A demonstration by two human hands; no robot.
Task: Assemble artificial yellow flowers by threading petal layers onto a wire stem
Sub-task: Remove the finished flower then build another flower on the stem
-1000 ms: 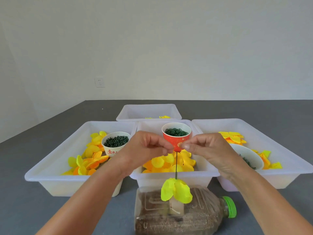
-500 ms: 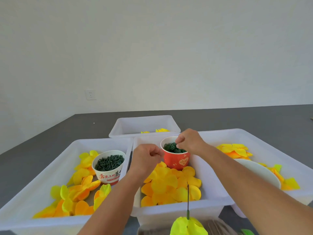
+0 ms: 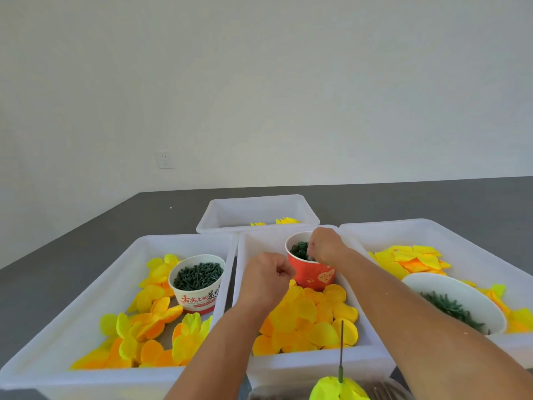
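Red cup (image 3: 315,277) hiding right hand (image 3: 324,246) fingertips, grip unclear; left hand (image 3: 266,277) a loose empty fist

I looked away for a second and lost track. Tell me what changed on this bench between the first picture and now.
Both hands let go of the wire stem, which now stands alone. The right hand moved forward and dipped its fingers into the red cup of green pieces. The left hand drew back and hovers curled over the middle tray, holding nothing visible. The yellow petal layer stayed on the stem; trays and cups did not move.
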